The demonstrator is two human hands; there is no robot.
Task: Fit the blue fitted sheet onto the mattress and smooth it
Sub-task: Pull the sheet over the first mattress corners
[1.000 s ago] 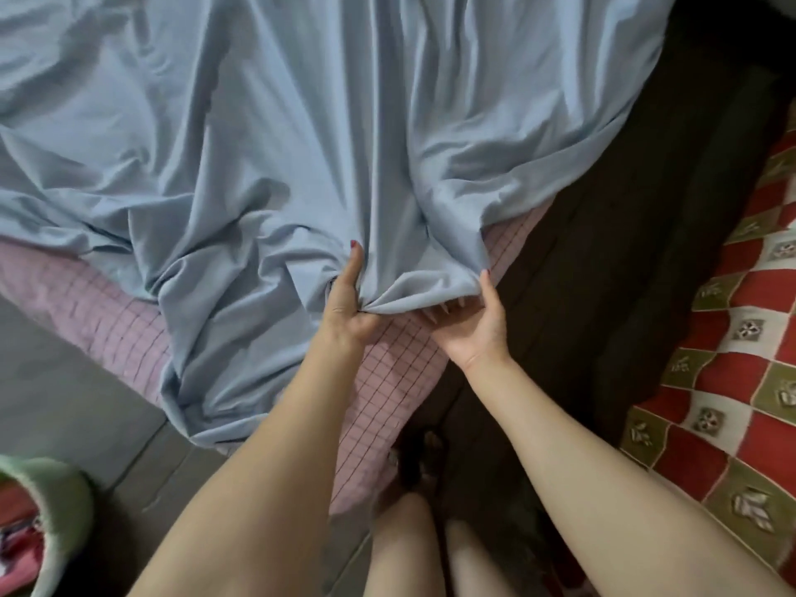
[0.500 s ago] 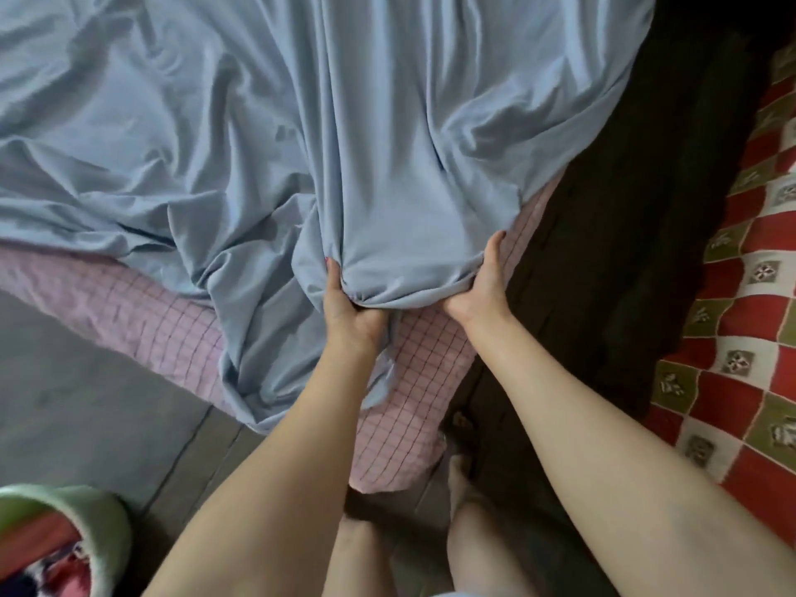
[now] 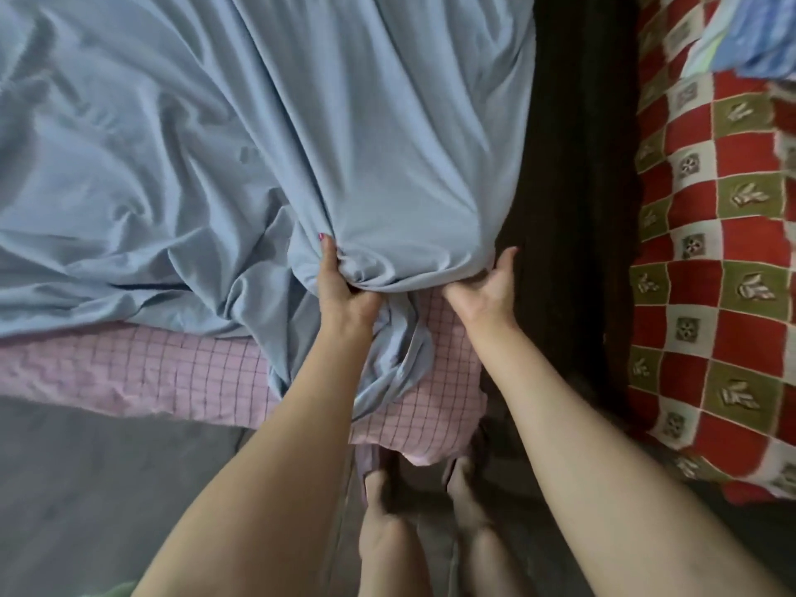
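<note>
Blue fitted sheet [image 3: 387, 135], corner hem pinched by left hand [image 3: 344, 290] and right hand [image 3: 486, 290] over mattress [image 3: 142, 368] near-right corner; risk: bunched slack snags, hem slips.

left hand [image 3: 344, 290] and right hand [image 3: 486, 290] gripping blue fitted sheet [image 3: 301, 122] hem, mattress [image 3: 150, 372] corner

A grey floor [image 3: 107, 489] runs along the lower left of the view, and its surface looks smooth and dull. On the right stands a dark wooden bed frame [image 3: 577, 209], nearly black in the dim light. Just beside the frame lies a checked blanket [image 3: 710, 295] of red, olive and white squares with small leaf and flower marks. A blue striped cloth [image 3: 754, 32] rests in the upper right corner.
</note>
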